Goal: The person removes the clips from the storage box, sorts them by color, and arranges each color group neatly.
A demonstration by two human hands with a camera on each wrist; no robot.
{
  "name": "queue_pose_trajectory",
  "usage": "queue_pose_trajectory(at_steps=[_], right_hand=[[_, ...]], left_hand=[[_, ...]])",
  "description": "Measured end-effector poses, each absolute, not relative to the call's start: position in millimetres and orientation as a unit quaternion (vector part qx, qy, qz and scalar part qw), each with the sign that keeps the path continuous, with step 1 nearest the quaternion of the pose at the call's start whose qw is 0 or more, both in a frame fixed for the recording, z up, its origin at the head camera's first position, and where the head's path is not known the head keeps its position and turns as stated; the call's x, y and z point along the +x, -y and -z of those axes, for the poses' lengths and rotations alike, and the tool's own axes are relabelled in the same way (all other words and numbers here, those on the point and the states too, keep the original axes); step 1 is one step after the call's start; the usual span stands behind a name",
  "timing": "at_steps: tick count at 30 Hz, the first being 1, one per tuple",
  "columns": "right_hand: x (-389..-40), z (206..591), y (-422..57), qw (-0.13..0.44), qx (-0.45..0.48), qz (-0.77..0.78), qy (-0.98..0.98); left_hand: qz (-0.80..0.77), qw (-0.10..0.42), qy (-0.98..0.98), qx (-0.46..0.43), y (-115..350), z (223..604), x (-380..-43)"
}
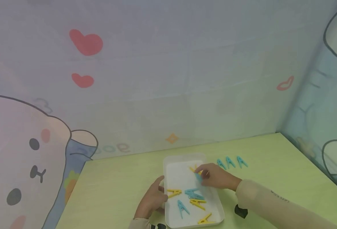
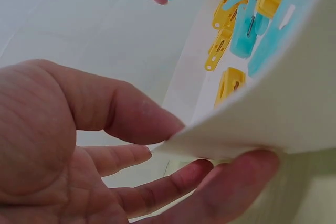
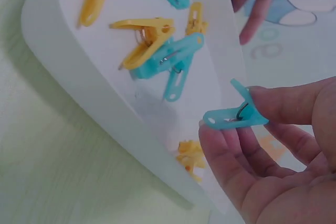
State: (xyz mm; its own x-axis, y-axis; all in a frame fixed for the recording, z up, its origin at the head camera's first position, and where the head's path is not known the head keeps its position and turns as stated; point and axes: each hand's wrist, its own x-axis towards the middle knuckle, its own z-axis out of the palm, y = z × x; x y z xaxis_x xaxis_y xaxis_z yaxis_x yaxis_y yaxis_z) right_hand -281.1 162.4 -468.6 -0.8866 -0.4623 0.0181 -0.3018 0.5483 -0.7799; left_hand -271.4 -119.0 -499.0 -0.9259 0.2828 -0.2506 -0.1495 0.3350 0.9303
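My right hand (image 1: 216,176) pinches a blue clothespin (image 3: 228,118) between thumb and fingers, over the far right part of a white tray (image 1: 176,173). In the right wrist view the clothespin's legs spread apart. At the tray's left side, my left hand (image 1: 153,199) grips the rim, thumb at the edge and fingers against the outer wall. Inside the tray lie several more clothespins: a yellow one (image 1: 174,193) by the left wall, a blue one (image 1: 182,208) nearer the front, a yellow one (image 1: 205,219) at the front right, and a blue and yellow cluster between.
To the right of the tray's far end, three blue clothespins (image 1: 230,162) stand in a row on the light green table (image 1: 114,187). Behind the table hangs a printed cloth backdrop (image 1: 185,79), and another cloth panel borders the right side.
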Motion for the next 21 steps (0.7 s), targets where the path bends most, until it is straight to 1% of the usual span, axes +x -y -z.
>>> queue_pose_trajectory(at_steps=[6, 16, 21], right_hand=[[-285.8, 464.8, -179.2, 0.124, -0.176, 0.500, -0.839], [-297.8, 468.5, -213.1, 0.141, -0.095, 0.592, -0.788], [-300.0, 467.0, -227.7, 0.147, -0.082, 0.613, -0.772]], left_hand=[[-0.573, 0.186, -0.797, 0.038, 117.9, 497.4, -270.6], [-0.565, 0.183, -0.804, 0.036, 117.9, 496.0, -270.1], [-0.563, 0.184, -0.805, 0.036, 117.8, 496.3, -270.3]])
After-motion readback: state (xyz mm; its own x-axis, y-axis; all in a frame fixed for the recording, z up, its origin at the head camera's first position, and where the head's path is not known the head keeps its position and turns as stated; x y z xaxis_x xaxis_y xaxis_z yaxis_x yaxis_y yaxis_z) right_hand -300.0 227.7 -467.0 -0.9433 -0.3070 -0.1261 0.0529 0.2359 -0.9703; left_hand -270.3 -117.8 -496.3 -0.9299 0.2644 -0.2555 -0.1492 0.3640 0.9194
